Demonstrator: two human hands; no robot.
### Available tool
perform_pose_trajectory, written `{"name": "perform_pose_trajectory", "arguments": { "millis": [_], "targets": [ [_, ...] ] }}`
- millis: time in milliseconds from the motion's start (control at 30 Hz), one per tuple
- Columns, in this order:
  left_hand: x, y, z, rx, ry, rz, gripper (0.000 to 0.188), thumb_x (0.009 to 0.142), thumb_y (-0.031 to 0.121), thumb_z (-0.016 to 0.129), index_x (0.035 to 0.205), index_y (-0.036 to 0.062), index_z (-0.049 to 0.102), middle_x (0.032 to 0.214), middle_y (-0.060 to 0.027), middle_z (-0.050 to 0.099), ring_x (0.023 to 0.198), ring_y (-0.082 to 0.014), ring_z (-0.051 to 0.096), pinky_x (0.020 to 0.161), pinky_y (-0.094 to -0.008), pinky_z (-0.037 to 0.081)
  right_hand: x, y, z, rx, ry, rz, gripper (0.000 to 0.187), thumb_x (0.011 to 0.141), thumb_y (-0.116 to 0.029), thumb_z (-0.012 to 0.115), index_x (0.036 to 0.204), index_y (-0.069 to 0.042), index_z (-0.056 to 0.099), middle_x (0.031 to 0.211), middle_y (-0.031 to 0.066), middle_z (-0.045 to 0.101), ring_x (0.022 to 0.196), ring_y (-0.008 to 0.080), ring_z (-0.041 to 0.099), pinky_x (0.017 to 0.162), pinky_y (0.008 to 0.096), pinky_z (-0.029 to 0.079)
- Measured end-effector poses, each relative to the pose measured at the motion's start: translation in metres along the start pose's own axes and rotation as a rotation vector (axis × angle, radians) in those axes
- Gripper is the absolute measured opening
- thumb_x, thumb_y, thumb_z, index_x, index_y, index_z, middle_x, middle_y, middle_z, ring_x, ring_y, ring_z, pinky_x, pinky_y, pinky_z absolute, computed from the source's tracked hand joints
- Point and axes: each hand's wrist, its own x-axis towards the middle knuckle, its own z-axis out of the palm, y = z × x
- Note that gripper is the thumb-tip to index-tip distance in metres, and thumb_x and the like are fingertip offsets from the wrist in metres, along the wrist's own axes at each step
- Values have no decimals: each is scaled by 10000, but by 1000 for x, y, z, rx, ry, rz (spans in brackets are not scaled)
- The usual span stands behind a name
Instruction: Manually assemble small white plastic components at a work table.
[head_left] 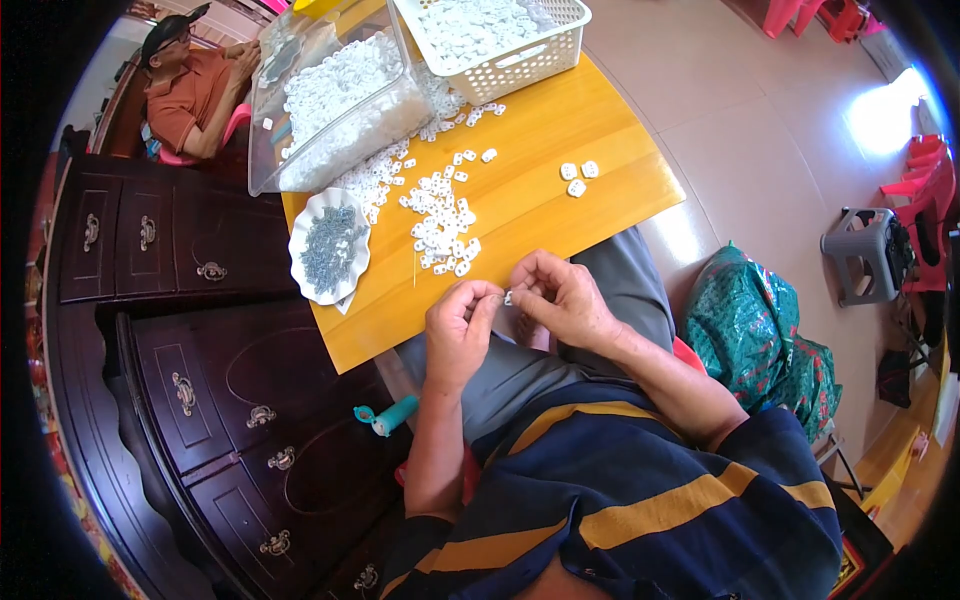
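Observation:
My left hand and my right hand meet just off the near edge of the wooden table, above my lap. Between the right thumb and forefinger I hold a small white plastic piece. My left fingertips are pinched together right against it; whatever they grip is too small to make out. Beyond the hands lies a loose pile of similar white pieces, with dark spots on their faces. To its left stands a white scalloped dish full of small grey metal bits.
A clear plastic bin and a white perforated basket, both heaped with white pieces, stand at the far side. Three finished-looking pieces sit apart rightward. Dark drawers flank the left, a green bag the right. Another person sits far left.

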Motion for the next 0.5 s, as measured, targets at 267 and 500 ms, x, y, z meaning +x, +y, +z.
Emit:
{"name": "perform_pose_trajectory", "arguments": {
  "millis": [267, 500],
  "targets": [
    [0, 3, 8, 27, 18, -16, 38, 950, 20, 678, 954, -17, 681, 791, -35, 663, 679, -84, 581, 638, -248, 485, -1, 2, 1, 30, 18, 33, 155, 908, -34, 721, 1021, -15, 617, 746, -6, 634, 658, 40, 583, 597, 223, 488],
    [-1, -2, 2, -218, 36, -119, 79, 969, 24, 692, 1035, -18, 705, 859, 27, 674, 728, -25, 568, 672, -202, 481, 1, 6, 2, 274, -9, 107, 154, 925, 12, 705, 1036, -4, 600, 829, -10, 649, 731, 15, 584, 638, 196, 497]
  ]
}}
